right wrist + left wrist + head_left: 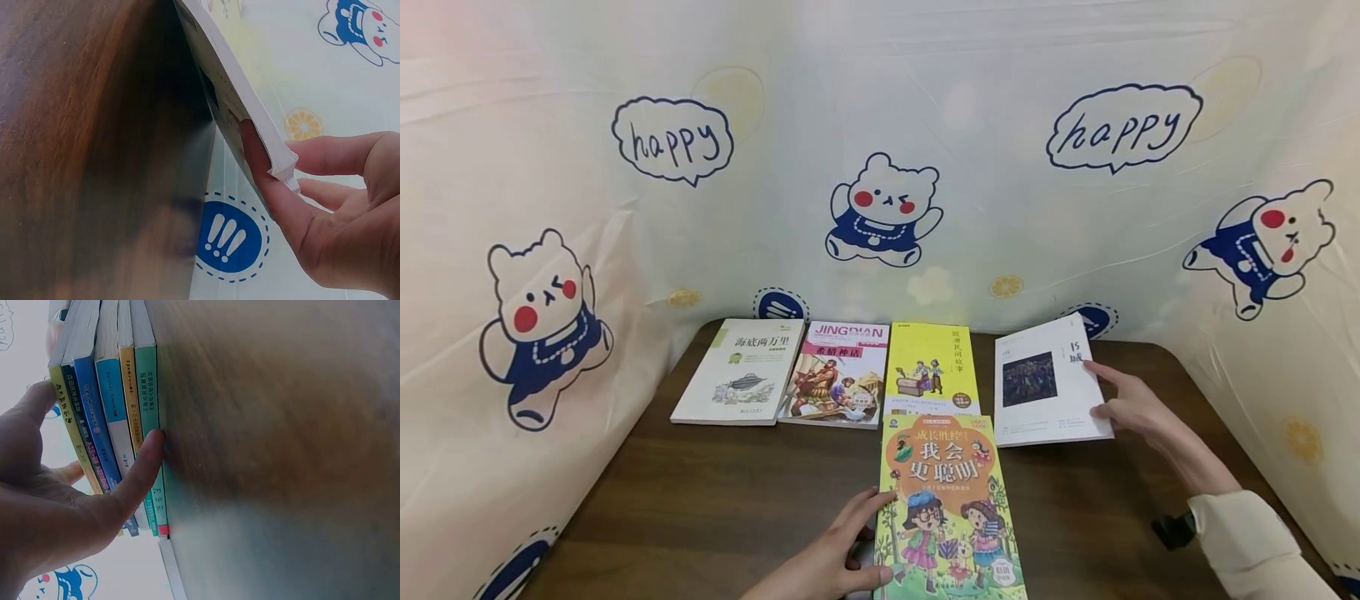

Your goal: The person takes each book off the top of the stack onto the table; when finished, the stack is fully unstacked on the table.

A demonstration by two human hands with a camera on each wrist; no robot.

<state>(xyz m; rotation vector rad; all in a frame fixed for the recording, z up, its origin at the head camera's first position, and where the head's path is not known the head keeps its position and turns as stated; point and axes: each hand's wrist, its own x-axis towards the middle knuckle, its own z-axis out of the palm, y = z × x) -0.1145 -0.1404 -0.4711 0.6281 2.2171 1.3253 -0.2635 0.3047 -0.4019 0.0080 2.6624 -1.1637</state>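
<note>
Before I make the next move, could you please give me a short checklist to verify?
1. Right hand pinching the dark-picture book: ok.
2. That book flat on the table: not ok, its gripped side is raised.
3. Left hand touching the book stack: ok.
4. Leftmost book, JINGDIAN book and yellow book side by side: ok.
5. Yellow book free of the stack: cannot tell, they meet in the head view.

A dark brown worktop (722,508) carries three books (837,379) in a row. Nearer lies a stack of books (947,500).
</note>
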